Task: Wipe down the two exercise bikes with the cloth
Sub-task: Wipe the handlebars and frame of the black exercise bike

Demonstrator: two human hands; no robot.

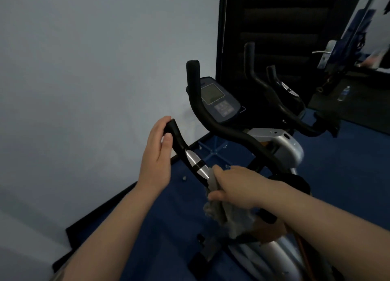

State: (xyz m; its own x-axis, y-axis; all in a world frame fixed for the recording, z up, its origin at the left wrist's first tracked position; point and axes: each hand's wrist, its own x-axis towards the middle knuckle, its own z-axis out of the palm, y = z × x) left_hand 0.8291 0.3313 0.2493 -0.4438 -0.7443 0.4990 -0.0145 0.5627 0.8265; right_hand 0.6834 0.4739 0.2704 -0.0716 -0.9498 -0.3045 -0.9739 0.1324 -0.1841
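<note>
The left hand [157, 154] curled around the handlebar [179, 142] tip while the right hand [234, 185] gripped the cloth [230, 217] wrapped just below. The dangling cloth could have snagged, and the silver sensor [195, 161] between the hands risked being missed.

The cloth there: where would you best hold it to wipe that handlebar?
Bunch the cloth near its top and wrap it round the handlebar from the right, as the right hand does. The bar is thin and round, so a wrapped fold covers it; the loose end hangs below.
</note>
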